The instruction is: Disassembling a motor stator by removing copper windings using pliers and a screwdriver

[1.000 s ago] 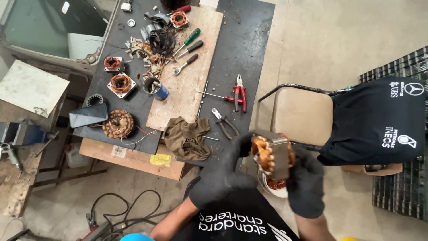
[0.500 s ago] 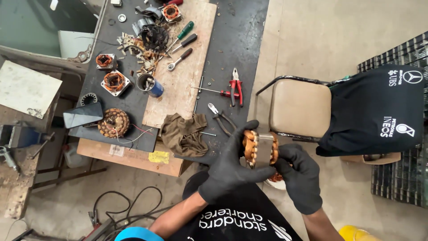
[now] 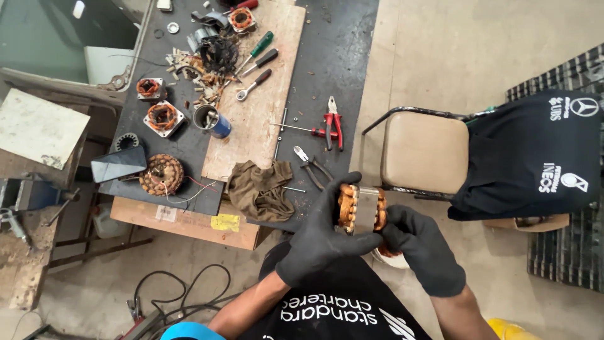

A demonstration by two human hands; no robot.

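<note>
Just below the frame's centre, a motor stator (image 3: 362, 209) with copper windings is gripped between both black-gloved hands. The left hand (image 3: 321, 236) wraps its left end, fingers curled over the top. The right hand (image 3: 420, 247) pinches the right end, so the stator's axis lies across the frame, in front of the counter (image 3: 189, 141).

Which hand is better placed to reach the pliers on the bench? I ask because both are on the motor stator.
Left, probably. The left hand grips the stator on the bench side, nearer the grey pliers. The right hand holds it from the far side, toward the chair.
</note>
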